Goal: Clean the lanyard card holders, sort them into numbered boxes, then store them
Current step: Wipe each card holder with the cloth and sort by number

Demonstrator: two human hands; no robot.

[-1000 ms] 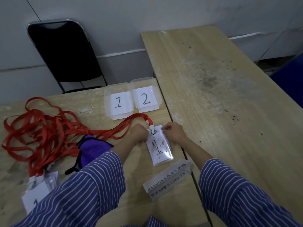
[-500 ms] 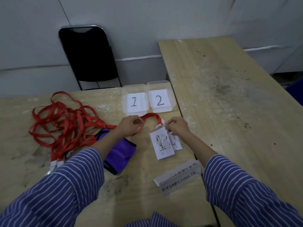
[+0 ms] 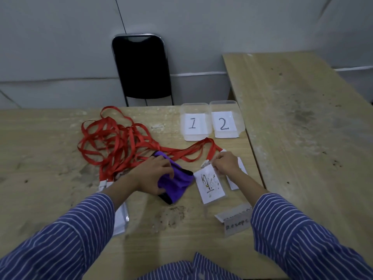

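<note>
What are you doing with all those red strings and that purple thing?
A person is cleaning lanyard card holders. The left hand grips a purple cloth, and the right hand holds down a scribbled card holder at its top. A red lanyard pile waits on the table. Box 1 and box 2 look empty.

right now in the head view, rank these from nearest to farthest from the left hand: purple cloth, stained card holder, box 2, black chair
1. purple cloth: under the left hand, which grips it.
2. stained card holder: just right of the cloth, held at its top by the right hand.
3. box 2: at the table's far right edge.
4. black chair: beyond the table, against the wall.
</note>
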